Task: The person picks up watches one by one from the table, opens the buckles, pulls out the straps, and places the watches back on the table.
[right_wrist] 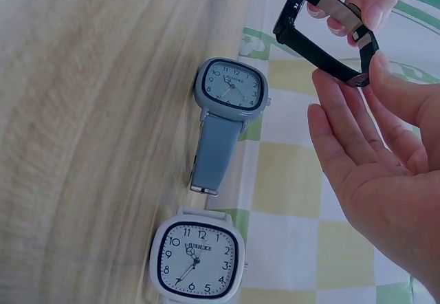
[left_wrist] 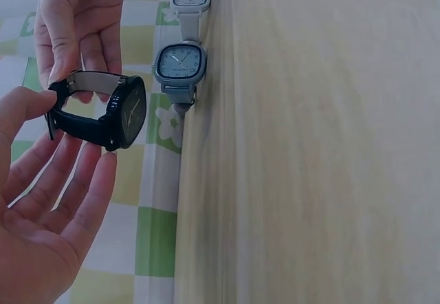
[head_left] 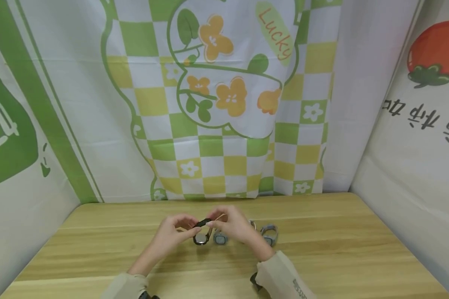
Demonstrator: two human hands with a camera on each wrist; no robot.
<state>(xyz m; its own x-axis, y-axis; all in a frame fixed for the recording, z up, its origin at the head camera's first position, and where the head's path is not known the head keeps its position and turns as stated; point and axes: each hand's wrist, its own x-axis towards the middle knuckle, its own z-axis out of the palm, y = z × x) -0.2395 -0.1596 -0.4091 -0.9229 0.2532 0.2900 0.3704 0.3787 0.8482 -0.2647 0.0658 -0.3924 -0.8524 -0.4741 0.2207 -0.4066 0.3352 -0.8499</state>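
Note:
Both hands hold a black wristwatch (head_left: 201, 238) by its strap, which forms a closed-looking loop with the dial hanging at the bottom in the head view. My left hand (head_left: 172, 230) pinches the strap between thumb and fingers. From the other side, my right hand (head_left: 230, 224) has its thumb and fingertips on the same strap end. A pale lining shows inside the strap (left_wrist: 89, 82) in the left wrist view. Close beside the black watch, a blue-grey square wristwatch (right_wrist: 232, 87) stands on the table, and a white square wristwatch (right_wrist: 198, 259) follows it in the row.
Another blue-grey watch (head_left: 269, 235) ends the row on the right, beyond my right forearm. The wood-grain table (head_left: 321, 257) reaches back to a checked, flowered cloth (head_left: 224, 166). Printed cloths hang at both sides. Dark devices (head_left: 255, 281) show at the cuffs.

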